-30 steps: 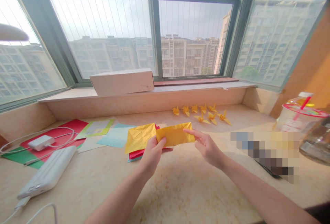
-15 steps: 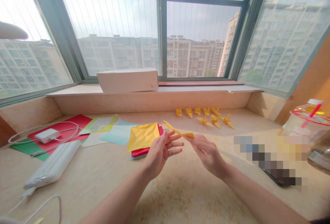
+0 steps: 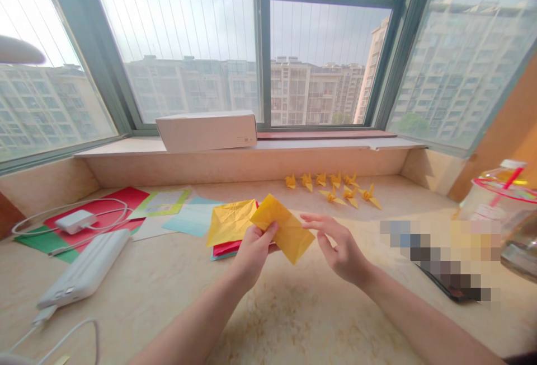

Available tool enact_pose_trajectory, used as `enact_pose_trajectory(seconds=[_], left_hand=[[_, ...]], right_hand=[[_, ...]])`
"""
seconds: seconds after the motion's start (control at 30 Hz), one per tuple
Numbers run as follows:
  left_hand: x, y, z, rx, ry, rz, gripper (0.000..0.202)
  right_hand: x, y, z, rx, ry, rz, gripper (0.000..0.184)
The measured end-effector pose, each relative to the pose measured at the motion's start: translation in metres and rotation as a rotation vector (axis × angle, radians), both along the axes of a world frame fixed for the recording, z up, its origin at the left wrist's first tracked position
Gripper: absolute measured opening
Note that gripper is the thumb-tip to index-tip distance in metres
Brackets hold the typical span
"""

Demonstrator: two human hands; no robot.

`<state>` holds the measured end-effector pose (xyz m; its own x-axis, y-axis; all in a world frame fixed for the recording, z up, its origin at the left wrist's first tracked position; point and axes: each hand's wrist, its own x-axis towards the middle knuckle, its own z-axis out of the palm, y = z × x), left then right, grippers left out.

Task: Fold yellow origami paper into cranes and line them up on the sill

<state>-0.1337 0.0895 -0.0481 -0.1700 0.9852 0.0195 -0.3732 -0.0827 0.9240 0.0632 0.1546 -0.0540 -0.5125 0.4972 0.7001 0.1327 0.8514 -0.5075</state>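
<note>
Paper square, thin yellow (image 3: 291, 236), corner-up, pinched btwn thumb & fingers of bare L hand (image 3: 254, 250), above beige marbled stone counter (image 3: 268, 331). Bare R hand (image 3: 342, 247) half-open, nothing gripped, fingertips nr paper's R edge; contact unclear. Txt: white rectangular cardboard box (image 3: 207, 134) has tiny print lower R, illegible. Clear plastic cup w/ red rim (image 3: 482, 197): print too blurry. Eight folded yellow paper cranes (image 3: 351, 197) nr back wall.

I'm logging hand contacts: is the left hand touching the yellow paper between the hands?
Touching: the head view shows the left hand gripping the yellow paper, its thumb lying over the paper's face.
</note>
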Motion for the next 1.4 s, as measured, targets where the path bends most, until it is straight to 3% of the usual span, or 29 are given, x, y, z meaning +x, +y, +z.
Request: enact_pose_trajectory(seconds=[0.1, 0.2, 0.3, 0.43, 0.5, 0.57, 0.67, 0.77, 1.1, 1.4], left_hand=[[-0.001, 0.000, 0.000, -0.008, 0.035, 0.019, 0.041], [-0.001, -0.001, 0.003, -0.019, 0.082, 0.035, 0.042], [-0.002, -0.002, 0.008, -0.032, 0.111, 0.043, 0.043], [-0.007, 0.000, 0.012, -0.024, 0.127, 0.052, 0.046], [-0.009, 0.002, 0.012, -0.006, 0.123, 0.059, 0.046], [-0.011, 0.003, 0.011, -0.007, 0.123, 0.055, 0.044], [-0.012, 0.004, 0.007, -0.014, 0.148, 0.048, 0.040], [-0.013, 0.005, 0.005, -0.024, 0.183, 0.039, 0.040], [-0.015, 0.009, 0.010, -0.095, 0.205, 0.129, 0.026], [-0.016, 0.010, 0.009, -0.146, 0.137, 0.142, 0.033]], right_hand=[[-0.002, 0.001, 0.001, -0.062, 0.011, -0.082, 0.029], [-0.003, 0.013, 0.002, 0.003, -0.037, -0.202, 0.026], [0.014, 0.031, 0.007, 0.031, -0.155, -0.467, 0.031], [0.080, 0.039, 0.012, -0.012, -0.475, -0.803, 0.038], [0.119, 0.033, 0.009, -0.094, -0.563, -0.984, 0.041], [0.152, 0.027, 0.003, -0.197, -0.642, -1.078, 0.048], [0.179, 0.021, -0.007, -0.337, -0.732, -1.109, 0.052], [0.185, 0.022, -0.012, -0.405, -0.768, -1.105, 0.057], [0.186, 0.027, -0.013, -0.394, -0.714, -1.027, 0.054], [0.184, 0.027, -0.011, -0.374, -0.644, -1.021, 0.055]])
